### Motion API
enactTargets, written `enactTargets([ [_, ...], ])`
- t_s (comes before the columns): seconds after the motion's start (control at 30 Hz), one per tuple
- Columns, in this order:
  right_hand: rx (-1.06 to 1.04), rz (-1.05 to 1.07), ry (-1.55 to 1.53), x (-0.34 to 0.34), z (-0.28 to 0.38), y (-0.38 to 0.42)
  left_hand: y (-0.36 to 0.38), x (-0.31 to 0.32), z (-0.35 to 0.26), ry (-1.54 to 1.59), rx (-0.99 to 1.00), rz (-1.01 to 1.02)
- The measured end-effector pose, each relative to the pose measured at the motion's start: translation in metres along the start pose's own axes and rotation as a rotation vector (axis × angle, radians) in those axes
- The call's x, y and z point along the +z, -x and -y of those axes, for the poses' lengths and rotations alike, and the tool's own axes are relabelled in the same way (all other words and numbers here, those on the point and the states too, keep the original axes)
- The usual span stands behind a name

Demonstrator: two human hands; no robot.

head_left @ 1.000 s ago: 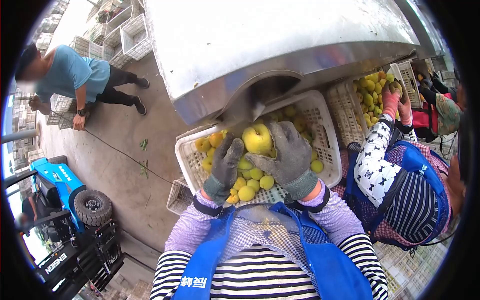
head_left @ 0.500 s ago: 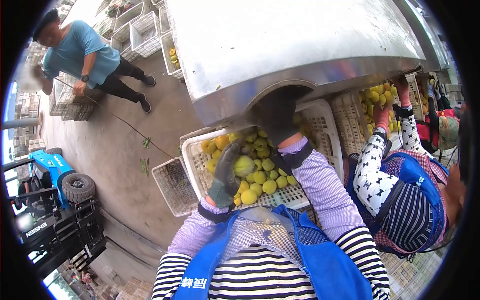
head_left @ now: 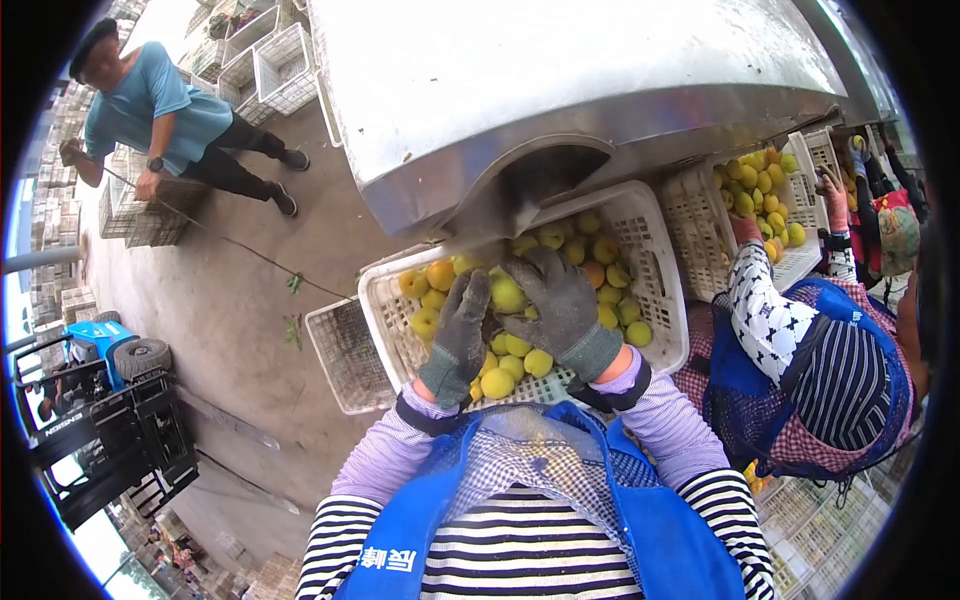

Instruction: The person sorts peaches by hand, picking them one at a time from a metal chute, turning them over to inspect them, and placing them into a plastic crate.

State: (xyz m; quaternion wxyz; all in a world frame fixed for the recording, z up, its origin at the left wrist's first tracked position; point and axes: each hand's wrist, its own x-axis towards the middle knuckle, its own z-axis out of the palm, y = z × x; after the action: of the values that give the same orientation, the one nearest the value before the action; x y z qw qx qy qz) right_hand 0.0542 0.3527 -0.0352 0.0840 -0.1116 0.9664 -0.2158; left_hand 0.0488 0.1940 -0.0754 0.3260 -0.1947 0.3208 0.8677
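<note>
Both my hands, in dark grey gloves, are over a white plastic crate of yellow-green peaches. A greenish peach sits between them. My right hand is around its right side, thumb below and fingers spread above. My left hand lies along its left side, fingers close together and pointing away from me. The other peaches lie around and under my hands, some with an orange blush. Just beyond the crate is the dark opening of a metal machine.
An empty crate stands left of mine. At right, a co-worker in a blue vest reaches over another peach crate. A person in a light-blue shirt holds a long thin cord. A blue forklift stands left, with stacked crates behind.
My right hand has come back from the machine's opening to the peach beside my left hand. More peaches show at the crate's right side. The co-worker's hands have shifted.
</note>
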Motion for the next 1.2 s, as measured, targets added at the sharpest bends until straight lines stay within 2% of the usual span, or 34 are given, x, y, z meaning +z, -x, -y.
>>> enactTargets([
  [0.07,-0.031,0.022,0.091,-0.003,0.001,0.007,0.008,-0.004,0.006,-0.373,0.191,0.045],
  [0.1,-0.045,-0.005,0.015,-0.002,-0.001,0.013,0.011,-0.004,0.007,-0.557,0.286,0.072],
  [0.17,-0.075,-0.029,-0.141,-0.012,-0.008,0.008,0.006,0.006,0.004,-0.324,0.194,0.119],
  [0.23,0.06,-0.082,-0.434,-0.008,-0.01,0.01,0.007,0.011,-0.002,-0.055,0.141,0.174],
  [0.27,0.127,-0.11,-0.58,-0.006,-0.01,0.01,0.006,0.01,-0.002,-0.142,0.173,0.167],
  [0.37,0.046,-0.213,-0.515,-0.006,-0.006,0.01,0.01,0.007,0.0,-0.356,0.246,0.127],
  [0.47,0.063,-0.305,-0.385,0.0,-0.003,0.01,0.006,0.006,-0.002,-0.516,0.338,0.054],
  [0.53,0.112,-0.292,-0.305,0.002,-0.004,0.007,0.001,0.006,0.0,-0.674,0.426,0.006],
  [0.63,0.146,-0.292,-0.093,-0.005,-0.002,-0.009,0.007,0.012,0.004,-0.567,0.438,-0.063],
  [0.73,0.12,-0.268,0.135,0.002,-0.017,-0.039,0.006,-0.017,0.025,-0.35,0.279,-0.104],
  [0.83,0.084,-0.249,0.214,0.016,-0.031,-0.079,0.002,-0.053,0.048,-0.397,0.201,-0.221],
  [0.9,0.07,-0.327,0.138,0.016,-0.031,-0.085,-0.006,-0.072,0.064,-0.379,0.16,-0.441],
  [0.97,0.079,-0.456,-0.02,0.001,-0.029,-0.07,-0.027,-0.12,0.096,-0.419,0.155,-0.652],
  [1.03,0.123,-0.469,-0.241,-0.013,-0.023,-0.054,-0.063,-0.179,0.114,-0.973,0.107,-0.743],
  [1.07,0.144,-0.474,-0.35,-0.019,-0.023,-0.048,-0.074,-0.18,0.111,-1.185,0.049,-0.767],
  [1.1,0.18,-0.375,-0.314,-0.008,-0.036,-0.037,-0.086,-0.181,0.107,-1.396,-0.012,-0.792],
  [1.17,0.292,-0.165,-0.297,0.032,-0.073,-0.01,-0.097,-0.142,0.086,-1.688,-0.204,-0.819],
  [1.2,0.367,-0.058,-0.313,0.05,-0.087,0.0,-0.102,-0.135,0.089,-1.768,-0.228,-0.783],
])
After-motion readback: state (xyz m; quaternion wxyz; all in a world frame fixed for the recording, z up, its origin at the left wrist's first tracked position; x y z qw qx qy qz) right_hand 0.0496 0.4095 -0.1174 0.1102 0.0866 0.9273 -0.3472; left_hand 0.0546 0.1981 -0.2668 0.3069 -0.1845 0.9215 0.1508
